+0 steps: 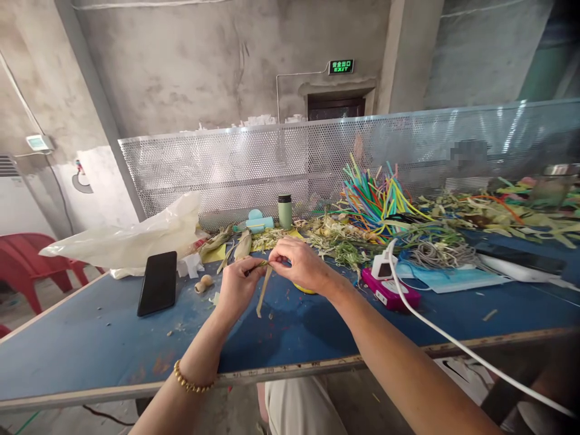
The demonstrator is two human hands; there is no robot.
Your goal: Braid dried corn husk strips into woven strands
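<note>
My left hand [239,286] and my right hand [301,264] meet above the blue table, fingertips pinched together. Between them is a pale strip of dried husk [263,293], one end hanging down toward the tabletop. The part inside the fingers is mostly hidden. Just behind my hands lie loose dried husks [243,244] and a heap of shredded husk [333,238]. A yellow round object [304,290] shows partly beneath my right hand. To the left of my left hand are small round beige balls [203,283].
A black phone [157,284] and a plastic bag [136,241] lie left. Behind stand a green bottle [284,211] and colourful pipe cleaners [378,196]. At right, a magenta power strip [390,291] has a white cable [435,332] crossing the table edge. A perforated metal screen [217,172] borders the back.
</note>
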